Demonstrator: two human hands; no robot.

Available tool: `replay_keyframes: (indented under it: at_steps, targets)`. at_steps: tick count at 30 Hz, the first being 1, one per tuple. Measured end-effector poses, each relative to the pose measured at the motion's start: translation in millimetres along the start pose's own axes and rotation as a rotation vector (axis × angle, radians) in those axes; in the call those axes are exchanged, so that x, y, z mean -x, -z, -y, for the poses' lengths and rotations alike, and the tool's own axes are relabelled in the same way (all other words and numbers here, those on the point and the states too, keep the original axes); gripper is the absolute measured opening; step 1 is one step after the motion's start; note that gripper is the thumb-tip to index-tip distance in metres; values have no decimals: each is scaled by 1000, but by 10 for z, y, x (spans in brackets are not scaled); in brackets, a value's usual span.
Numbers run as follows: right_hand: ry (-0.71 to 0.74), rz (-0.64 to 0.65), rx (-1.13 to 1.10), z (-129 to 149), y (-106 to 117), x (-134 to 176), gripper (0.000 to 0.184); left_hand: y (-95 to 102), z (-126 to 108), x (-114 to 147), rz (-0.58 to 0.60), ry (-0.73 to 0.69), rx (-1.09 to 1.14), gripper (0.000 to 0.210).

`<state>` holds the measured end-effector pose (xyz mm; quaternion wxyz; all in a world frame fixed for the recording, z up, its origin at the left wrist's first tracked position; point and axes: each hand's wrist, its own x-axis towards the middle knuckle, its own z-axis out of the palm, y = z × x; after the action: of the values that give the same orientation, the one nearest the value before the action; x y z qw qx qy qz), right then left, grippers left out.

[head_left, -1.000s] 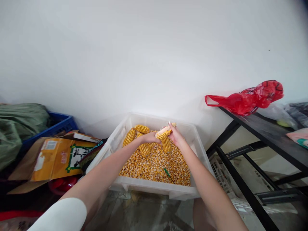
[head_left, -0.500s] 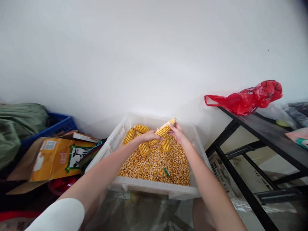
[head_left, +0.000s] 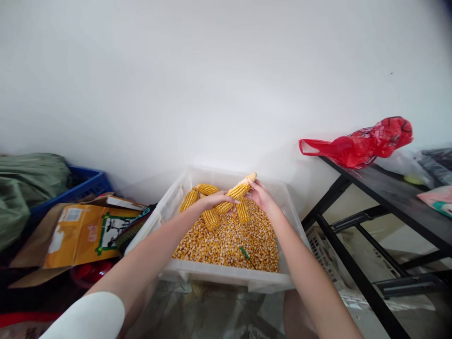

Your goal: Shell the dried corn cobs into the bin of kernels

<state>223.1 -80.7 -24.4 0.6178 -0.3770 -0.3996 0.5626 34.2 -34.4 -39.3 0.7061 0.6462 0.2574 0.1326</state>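
One corn cob (head_left: 239, 190), just below frame ctr, I see grasped both ends: L hand (head_left: 218, 199) lower, R hand (head_left: 260, 195) upper. It's tilted above loose kernels (head_left: 226, 245) & other cobs (head_left: 211, 219) in tub (head_left: 229, 272), bottom ctr.

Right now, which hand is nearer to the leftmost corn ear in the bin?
Left. The left hand is just right of the leftmost ear; the right hand is farther right, toward the upper end of the held ear.
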Motion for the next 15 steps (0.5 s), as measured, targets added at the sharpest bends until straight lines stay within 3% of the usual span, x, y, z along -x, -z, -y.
replay_keyframes:
  at_steps: [8,10,15]
  targets:
    - [88,-191,185,-114,-101,-23,38,-36,-9,-67,-269,-126,-457,42]
    - [71,-195,204,-118,-100,-19,39,-35,-6,-54,-245,-118,-459,42]
    - [-28,66,79,-82,-32,-10,38,-38,-32,27,-76,-35,-215,40]
